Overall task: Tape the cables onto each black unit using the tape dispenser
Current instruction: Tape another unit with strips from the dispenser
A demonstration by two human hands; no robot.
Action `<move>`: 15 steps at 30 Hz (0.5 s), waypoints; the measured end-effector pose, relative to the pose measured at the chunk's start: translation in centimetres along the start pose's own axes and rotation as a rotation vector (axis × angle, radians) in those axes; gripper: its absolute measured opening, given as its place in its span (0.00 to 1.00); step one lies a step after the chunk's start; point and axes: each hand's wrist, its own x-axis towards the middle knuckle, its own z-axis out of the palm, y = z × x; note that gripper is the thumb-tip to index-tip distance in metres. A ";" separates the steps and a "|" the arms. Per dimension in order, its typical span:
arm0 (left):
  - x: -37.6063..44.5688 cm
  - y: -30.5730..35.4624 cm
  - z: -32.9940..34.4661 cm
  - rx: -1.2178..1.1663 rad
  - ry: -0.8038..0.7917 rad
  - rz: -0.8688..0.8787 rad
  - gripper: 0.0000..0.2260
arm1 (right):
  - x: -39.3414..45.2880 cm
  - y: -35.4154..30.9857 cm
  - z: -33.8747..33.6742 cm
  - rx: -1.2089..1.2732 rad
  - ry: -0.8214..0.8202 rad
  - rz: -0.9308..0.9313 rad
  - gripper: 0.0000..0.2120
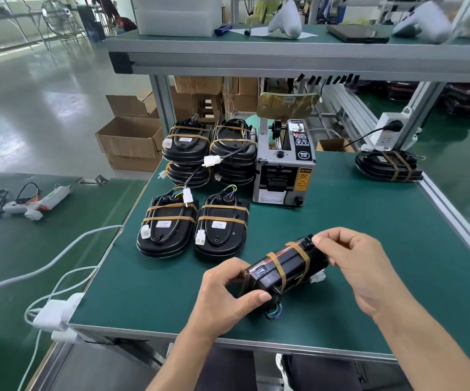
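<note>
Both hands hold a glossy black plastic unit (284, 268) tilted on its edge above the green-matted tabletop (369, 249) at about 6 o'clock. The left hand (225, 297) grips its near end with curled fingers and thumb; the right hand (352, 266) pinches its far upper corner. Two tan tape bands (302, 256) wrap the unit, and coloured wires loop beneath it. At 12 o'clock stands a grey box-shaped automatic tape dispenser (283, 167). At 10 o'clock lie two flat taped black units (194, 230), with stacks of more taped units (211, 150) behind them. Another taped unit (389, 165) lies at 2 o'clock.
</note>
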 end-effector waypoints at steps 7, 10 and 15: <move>0.0 0.1 0.0 -0.001 -0.001 0.000 0.24 | -0.3 0.2 0.0 -0.035 0.047 0.030 0.06; 0.1 0.1 0.0 0.004 0.000 0.000 0.23 | -0.3 0.2 0.1 -0.041 0.054 0.040 0.06; 0.0 0.1 0.0 -0.001 0.002 0.002 0.24 | -0.3 0.0 0.2 -0.041 0.058 0.051 0.06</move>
